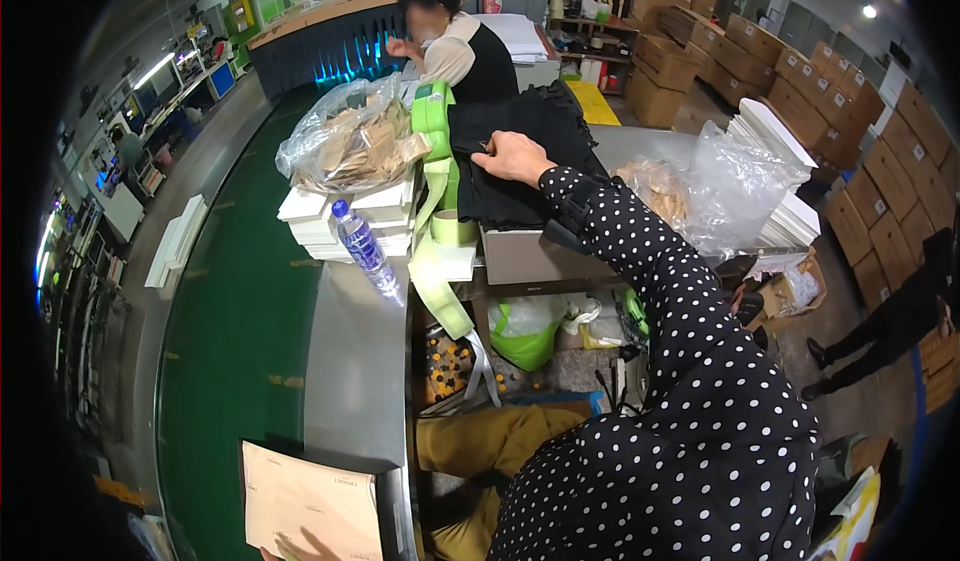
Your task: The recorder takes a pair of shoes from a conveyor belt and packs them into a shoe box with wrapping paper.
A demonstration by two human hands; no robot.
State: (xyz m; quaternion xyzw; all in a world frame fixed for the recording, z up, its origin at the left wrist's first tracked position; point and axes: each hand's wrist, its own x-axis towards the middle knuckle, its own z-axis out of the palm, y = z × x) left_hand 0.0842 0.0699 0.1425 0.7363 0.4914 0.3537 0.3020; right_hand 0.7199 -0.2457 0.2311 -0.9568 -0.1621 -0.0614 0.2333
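My right hand point(515, 158) reaches forward onto a stack of black fabric pieces point(535, 116), its fingers closed in a pinch on the top of the cloth. A small brownish bit shows at the fingertips. The stack lies on a grey box or tray point(530, 256). At the lower left, a flat peach-coloured printed paper or box lid point(310, 496) lies at the edge of the metal table. Only a sliver of my left hand point(268, 554) shows under its near edge, and a hand-shaped shadow falls across the sheet. Most of that hand is out of the picture.
Left of the cloth are rolls of light-green ribbon point(432, 111), a plastic bag of brown paper pieces point(350, 136), white boxes point(350, 223) and a water bottle point(363, 246). A green conveyor belt point(235, 361) runs along the left. Another person point(470, 56) sits ahead.
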